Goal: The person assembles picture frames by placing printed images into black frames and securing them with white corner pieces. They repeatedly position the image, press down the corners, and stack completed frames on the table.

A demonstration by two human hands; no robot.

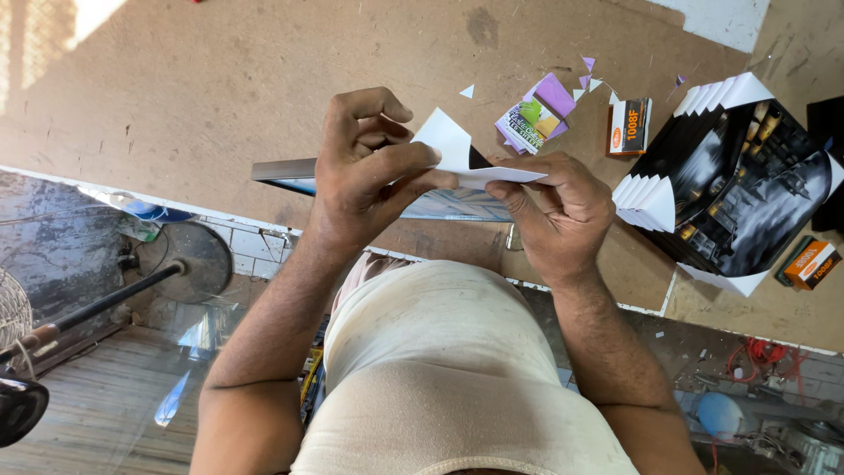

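Now both hands — left hand (374,171), right hand (554,207) — pinch a folded white paper piece (457,149) between them, probably mid-crease.

Small orange-and-white box (629,126) upright on the brown desk (220,97), beside a purple, green and white packet (533,118) lying flat. Orange-and-black box (811,264) near the right edge, against a dark green one (790,260).

Between the hands a smooth white paper piece (453,145), under them a matt, scuffed brown fibreboard desk (220,97), right of them glossy folded prints (738,193).
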